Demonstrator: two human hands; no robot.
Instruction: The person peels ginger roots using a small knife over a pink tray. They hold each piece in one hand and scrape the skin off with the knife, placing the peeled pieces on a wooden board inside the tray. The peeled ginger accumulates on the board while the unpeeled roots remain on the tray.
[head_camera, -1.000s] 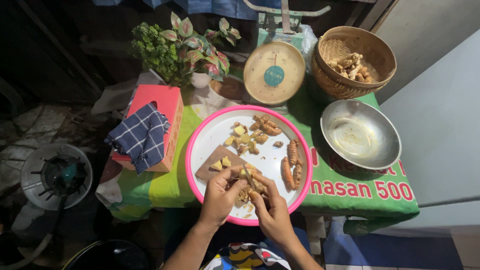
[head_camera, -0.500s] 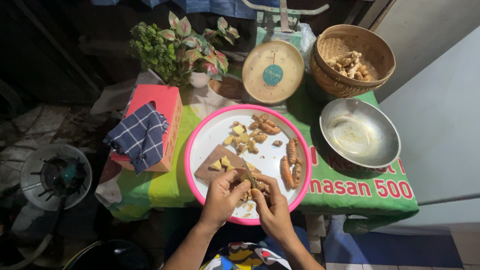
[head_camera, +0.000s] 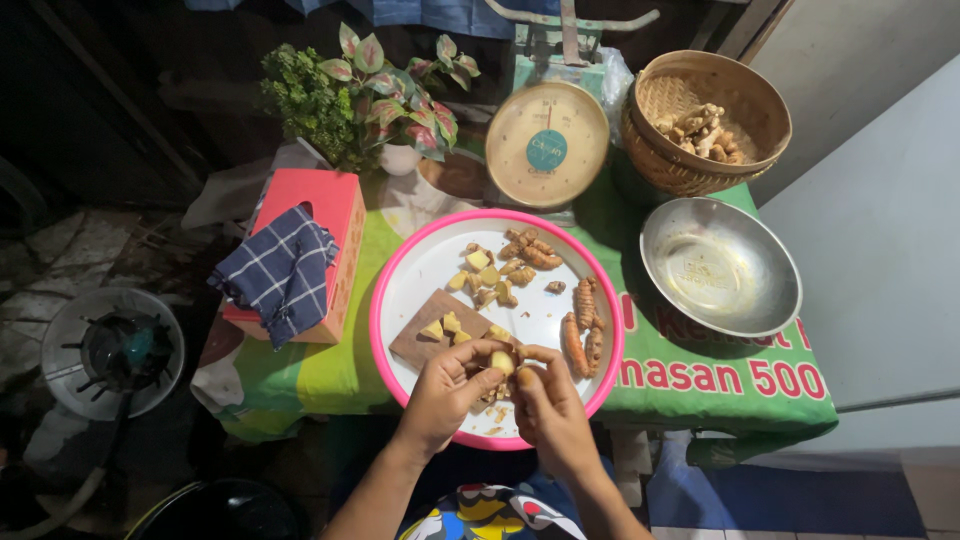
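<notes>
Both hands meet over the near rim of the pink-rimmed tray (head_camera: 385, 300), table edge just below. Left hand (head_camera: 445, 390) pinches a pale root piece (head_camera: 502, 362); right hand (head_camera: 550, 410), fingers curled, touches it. Steel bowl (head_camera: 720, 265) sits well right.

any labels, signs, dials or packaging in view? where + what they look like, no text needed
Scale dial: back centre of the table, round cream face with a teal centre label, tilted up.
Printed table cover: green sheet draped over the front right edge, large red lettering.
Red box: left of the pink tray, plain, checked cloth on top.
</notes>
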